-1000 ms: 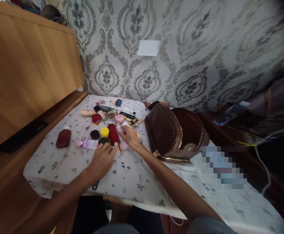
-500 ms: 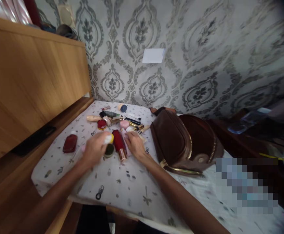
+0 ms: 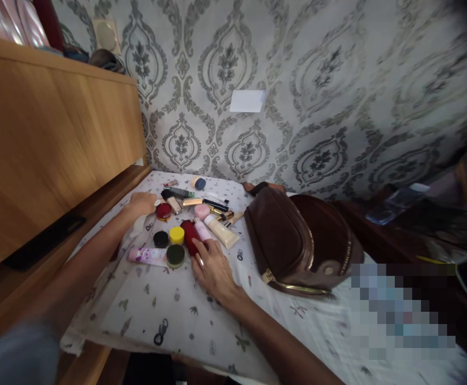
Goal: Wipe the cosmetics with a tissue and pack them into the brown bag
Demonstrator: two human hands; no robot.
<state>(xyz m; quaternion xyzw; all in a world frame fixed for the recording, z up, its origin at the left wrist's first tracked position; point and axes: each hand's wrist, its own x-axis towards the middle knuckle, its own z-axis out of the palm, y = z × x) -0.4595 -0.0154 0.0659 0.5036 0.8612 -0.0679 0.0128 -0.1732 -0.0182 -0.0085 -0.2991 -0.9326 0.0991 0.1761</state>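
My left hand [image 3: 142,203] is closed at the left of the cosmetics, beside a red jar [image 3: 163,212], with a thin whitish cloth [image 3: 138,227] hanging from it. My right hand [image 3: 213,266] has its fingers curled around the lower end of a red tube [image 3: 189,235]. Next to this tube lie a slim pink tube [image 3: 202,230] and a cream tube [image 3: 224,232]. A yellow-lidded jar [image 3: 176,235], a black jar [image 3: 161,239] and a dark green jar [image 3: 175,256] stand close together, touching a floral pink tube [image 3: 148,255].
Several small cosmetics, among them a pink jar [image 3: 201,212] and a glass bottle [image 3: 173,203], lie farther back on the patterned cloth. At the right stands an open brown bag [image 3: 281,235]. A wooden cabinet [image 3: 56,117] borders the left side, and the papered wall rises behind.
My left hand has moved left and back, away from the yellow-lidded jar. My right hand has shifted down and left onto the red tube, uncovering the cream tube. The view has tilted slightly.
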